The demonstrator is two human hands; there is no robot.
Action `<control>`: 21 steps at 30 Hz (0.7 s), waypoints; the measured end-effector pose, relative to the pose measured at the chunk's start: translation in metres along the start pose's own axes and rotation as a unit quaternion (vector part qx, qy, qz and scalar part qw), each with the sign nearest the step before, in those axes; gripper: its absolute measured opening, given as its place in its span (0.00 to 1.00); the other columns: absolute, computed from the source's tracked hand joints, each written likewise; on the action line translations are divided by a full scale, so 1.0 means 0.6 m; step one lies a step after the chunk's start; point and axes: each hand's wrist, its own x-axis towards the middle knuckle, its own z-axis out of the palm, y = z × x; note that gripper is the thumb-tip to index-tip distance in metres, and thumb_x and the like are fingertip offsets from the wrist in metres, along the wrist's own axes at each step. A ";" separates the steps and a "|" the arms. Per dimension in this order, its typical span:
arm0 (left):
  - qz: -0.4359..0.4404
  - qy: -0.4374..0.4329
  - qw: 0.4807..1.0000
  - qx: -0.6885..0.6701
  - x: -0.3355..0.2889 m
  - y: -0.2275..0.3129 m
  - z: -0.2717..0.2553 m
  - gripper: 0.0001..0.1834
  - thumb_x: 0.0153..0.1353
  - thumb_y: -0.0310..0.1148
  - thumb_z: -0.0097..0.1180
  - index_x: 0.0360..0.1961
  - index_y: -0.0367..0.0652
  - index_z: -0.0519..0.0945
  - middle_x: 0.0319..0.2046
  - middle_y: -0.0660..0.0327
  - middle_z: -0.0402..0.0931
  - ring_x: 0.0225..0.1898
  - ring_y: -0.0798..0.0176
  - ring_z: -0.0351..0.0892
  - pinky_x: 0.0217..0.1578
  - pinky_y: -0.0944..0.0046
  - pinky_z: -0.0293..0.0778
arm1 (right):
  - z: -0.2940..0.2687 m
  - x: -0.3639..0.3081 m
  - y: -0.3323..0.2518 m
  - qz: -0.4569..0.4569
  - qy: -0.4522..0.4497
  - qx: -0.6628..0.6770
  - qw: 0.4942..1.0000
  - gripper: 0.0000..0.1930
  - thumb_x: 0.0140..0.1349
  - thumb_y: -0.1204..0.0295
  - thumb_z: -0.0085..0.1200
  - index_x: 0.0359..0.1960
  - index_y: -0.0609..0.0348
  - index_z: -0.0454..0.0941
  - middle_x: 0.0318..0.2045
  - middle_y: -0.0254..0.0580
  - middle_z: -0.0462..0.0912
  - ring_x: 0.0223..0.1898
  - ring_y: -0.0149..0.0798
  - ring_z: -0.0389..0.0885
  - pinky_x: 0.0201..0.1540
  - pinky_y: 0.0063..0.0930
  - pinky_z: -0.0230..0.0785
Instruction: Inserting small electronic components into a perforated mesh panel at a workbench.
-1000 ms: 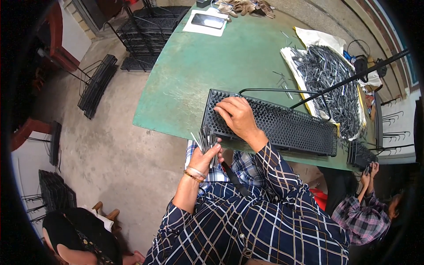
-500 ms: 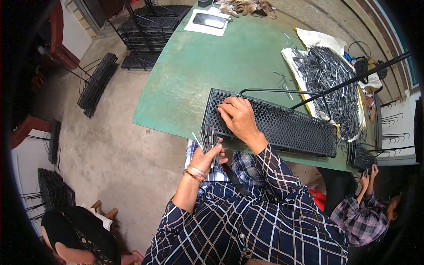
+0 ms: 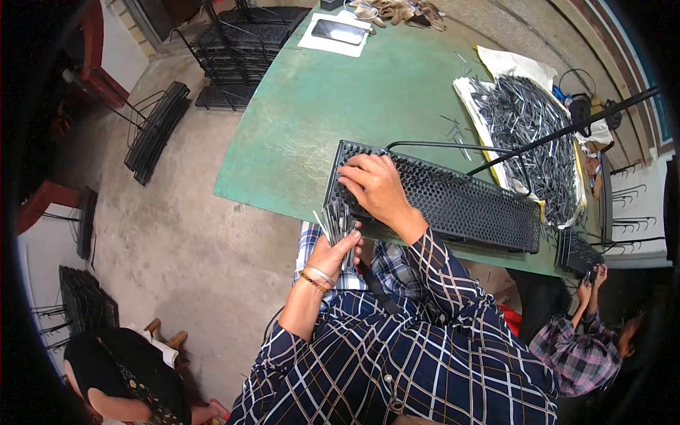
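Working at a long black perforated rack, laid along the near edge of the green table. Gripping a bundle of thin dark strips with the left hand, by the rack's near left corner. Bending the right hand's fingers over the rack's left end; cannot tell if pinching anything. Apparently plenty left in the heap of loose strips beyond the rack's right half; cannot tell filled holes from bare.

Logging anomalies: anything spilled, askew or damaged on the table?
A few loose strips lie scattered on the green table, left of the white sack: probable strays, since the main pile lies together there. The tabletop looks scuffed.
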 end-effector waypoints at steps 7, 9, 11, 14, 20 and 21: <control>0.004 -0.003 1.000 -0.007 -0.001 0.000 -0.002 0.16 0.60 0.32 0.56 0.47 0.38 0.72 0.29 0.63 0.74 0.28 0.70 0.73 0.25 0.71 0.70 | 0.006 0.000 0.012 0.051 0.060 0.048 0.996 0.05 0.52 0.74 0.58 0.31 0.59 0.79 0.29 0.39 0.79 0.33 0.43 0.76 0.38 0.33 0.63; 0.005 -0.003 1.000 -0.009 -0.002 0.001 -0.001 0.16 0.60 0.32 0.57 0.48 0.38 0.72 0.29 0.63 0.74 0.28 0.70 0.73 0.25 0.71 0.70 | 0.011 -0.005 0.014 0.080 0.061 0.050 0.994 0.04 0.52 0.75 0.58 0.30 0.60 0.79 0.31 0.40 0.79 0.34 0.43 0.76 0.38 0.34 0.64; 0.006 -0.005 1.000 -0.010 -0.001 0.003 0.001 0.17 0.60 0.32 0.57 0.48 0.38 0.72 0.29 0.63 0.74 0.28 0.70 0.73 0.25 0.71 0.70 | 0.016 -0.014 0.017 0.072 0.064 0.041 0.995 0.05 0.52 0.74 0.58 0.31 0.60 0.80 0.31 0.39 0.79 0.33 0.42 0.77 0.38 0.34 0.64; 0.003 -0.001 1.000 -0.002 -0.001 0.005 0.004 0.17 0.60 0.32 0.57 0.48 0.38 0.72 0.29 0.63 0.74 0.28 0.70 0.72 0.25 0.71 0.69 | 0.013 -0.021 0.015 0.060 0.057 0.020 0.996 0.06 0.52 0.74 0.58 0.32 0.60 0.80 0.31 0.39 0.80 0.33 0.42 0.77 0.38 0.33 0.65; 0.036 -0.026 0.999 0.016 -0.004 0.010 0.004 0.16 0.60 0.32 0.57 0.47 0.38 0.74 0.28 0.64 0.75 0.27 0.72 0.73 0.24 0.74 0.70 | -0.010 -0.012 -0.001 0.144 0.017 0.145 0.979 0.08 0.56 0.72 0.58 0.36 0.61 0.81 0.33 0.39 0.80 0.32 0.34 0.77 0.35 0.26 0.66; 0.038 -0.045 0.997 0.041 -0.008 0.015 0.007 0.16 0.60 0.32 0.57 0.47 0.37 0.73 0.28 0.65 0.75 0.26 0.73 0.73 0.23 0.74 0.70 | -0.020 -0.013 -0.004 0.245 -0.038 0.272 0.930 0.09 0.58 0.70 0.57 0.37 0.61 0.82 0.33 0.38 0.80 0.32 0.30 0.76 0.34 0.23 0.66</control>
